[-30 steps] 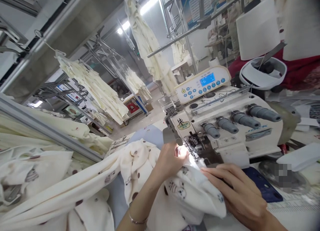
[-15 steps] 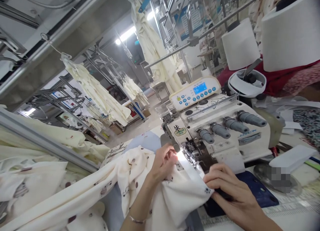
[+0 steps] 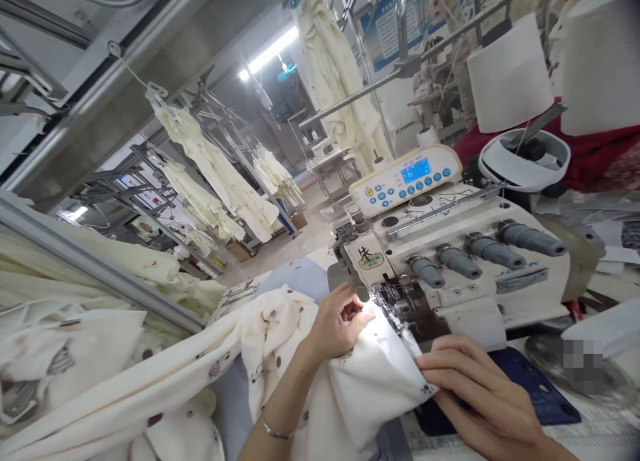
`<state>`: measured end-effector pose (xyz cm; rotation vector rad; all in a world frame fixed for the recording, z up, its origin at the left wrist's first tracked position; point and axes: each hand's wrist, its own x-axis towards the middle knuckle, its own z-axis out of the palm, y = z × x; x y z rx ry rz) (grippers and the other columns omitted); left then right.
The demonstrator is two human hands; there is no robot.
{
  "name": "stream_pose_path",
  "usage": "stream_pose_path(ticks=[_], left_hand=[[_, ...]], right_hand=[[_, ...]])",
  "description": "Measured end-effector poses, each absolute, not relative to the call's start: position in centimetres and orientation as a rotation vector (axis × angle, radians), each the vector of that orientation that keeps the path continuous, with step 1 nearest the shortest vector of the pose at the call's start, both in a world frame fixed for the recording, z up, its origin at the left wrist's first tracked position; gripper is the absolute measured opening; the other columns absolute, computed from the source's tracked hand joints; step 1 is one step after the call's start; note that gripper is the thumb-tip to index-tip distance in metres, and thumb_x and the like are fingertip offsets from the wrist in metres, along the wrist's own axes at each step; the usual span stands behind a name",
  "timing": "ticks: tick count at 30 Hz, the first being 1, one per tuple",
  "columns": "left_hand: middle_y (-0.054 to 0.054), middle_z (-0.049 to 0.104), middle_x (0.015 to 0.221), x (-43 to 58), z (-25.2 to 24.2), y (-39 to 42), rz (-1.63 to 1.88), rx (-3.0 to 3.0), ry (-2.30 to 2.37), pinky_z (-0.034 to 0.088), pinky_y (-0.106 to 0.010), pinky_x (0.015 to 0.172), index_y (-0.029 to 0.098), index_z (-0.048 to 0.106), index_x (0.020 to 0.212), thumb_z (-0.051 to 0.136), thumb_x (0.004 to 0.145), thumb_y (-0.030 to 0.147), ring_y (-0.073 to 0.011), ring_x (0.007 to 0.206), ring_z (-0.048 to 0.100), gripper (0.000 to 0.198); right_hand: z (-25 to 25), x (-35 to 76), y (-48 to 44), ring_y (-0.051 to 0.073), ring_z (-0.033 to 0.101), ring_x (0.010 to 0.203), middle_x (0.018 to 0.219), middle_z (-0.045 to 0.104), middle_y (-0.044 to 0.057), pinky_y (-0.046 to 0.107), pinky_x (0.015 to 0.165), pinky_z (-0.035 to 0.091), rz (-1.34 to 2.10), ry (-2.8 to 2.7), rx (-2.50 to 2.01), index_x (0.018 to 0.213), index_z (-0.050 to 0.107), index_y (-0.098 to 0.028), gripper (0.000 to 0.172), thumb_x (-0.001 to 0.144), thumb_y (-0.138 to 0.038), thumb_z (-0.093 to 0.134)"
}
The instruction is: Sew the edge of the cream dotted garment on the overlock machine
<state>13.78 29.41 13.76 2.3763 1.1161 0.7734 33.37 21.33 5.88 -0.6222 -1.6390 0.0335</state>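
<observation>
Head view of an overlock station. The printed cream fabric [image 3: 350, 388] lay on the tabletop [image 3: 590, 428] in front of the overlock machine [image 3: 450, 261], its folded edge running from the near right, under the right hand [image 3: 480, 401], up and away to the left toward the presser foot [image 3: 395, 301]. That edge was the long axis of the work: it pointed straight into the foot, and the far end of the fold met or nearly met the foot, though the exact contact was washed out by the machine's lamp.

The left hand [image 3: 340, 324] was the nearer of the two to the foot, just beside it on its left. Its fingers were curled and closed in a pinch on the fabric's far edge, wrist bent upward, forearm rising from the near centre with a thin bracelet [image 3: 275, 431] at the wrist. The right hand lay flatter and nearer the viewer, palm down, fingers extended and close together, pressing the near corner of the fold onto a dark blue mat [image 3: 540, 394]; whether the thumb gripped beneath the cloth could not be told.

The rest of the garment trailed off to the left over the tabletop edge and a metal rail [image 3: 100, 268]. Behind the machine stood a control panel [image 3: 405, 178] and white thread cones [image 3: 510, 74]; cream garments hung on racks [image 3: 220, 174] in the far left.
</observation>
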Motion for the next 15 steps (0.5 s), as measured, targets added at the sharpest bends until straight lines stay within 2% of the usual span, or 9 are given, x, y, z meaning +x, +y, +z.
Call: stream_pose_path(ticks=[3,8,12,15], left_hand=[[0.001,0.045,0.069,13.8,13.4,29.9,0.811,2.387,1.12,0.036,-0.023,0.058,0.018,0.047,0.071,0.061,0.078,0.031,-0.0112,0.061,0.043,0.02],[-0.002,0.051,0.073,13.6,13.7,30.8,0.914,2.391,1.111,0.037,-0.024,0.058,0.018,0.05,0.073,0.057,0.081,0.031,-0.012,0.061,0.044,0.017],[-0.005,0.062,0.08,12.6,16.5,29.8,0.792,2.439,0.939,0.045,-0.029,0.073,0.018,0.059,0.081,0.054,0.081,0.025,-0.0162,0.075,0.056,0.009],[-0.005,0.067,0.094,11.9,19.1,28.2,0.434,2.551,0.697,0.043,-0.033,0.09,0.019,0.063,0.096,0.051,0.078,0.016,-0.0184,0.089,0.06,0.022]], right_hand=[[5.7,33.1,21.4,0.018,0.057,0.084,0.089,0.063,0.007,0.032,0.072,0.052,0.037,-1.63,-0.617,0.093,0.062,-0.017,0.024,0.08,0.001,0.051],[5.8,32.8,21.5,0.02,0.055,0.093,0.101,0.06,0.01,0.036,0.08,0.051,0.008,-1.635,-0.62,0.109,0.06,-0.015,0.031,0.082,0.0,0.054],[6.2,32.9,21.6,0.02,0.055,0.094,0.103,0.06,0.011,0.037,0.082,0.05,-0.004,-1.694,-0.632,0.112,0.059,-0.014,0.033,0.082,-0.001,0.054],[6.4,33.3,21.6,0.02,0.054,0.097,0.106,0.059,0.011,0.036,0.084,0.049,0.007,-1.753,-0.631,0.114,0.057,-0.014,0.033,0.083,-0.003,0.053]])
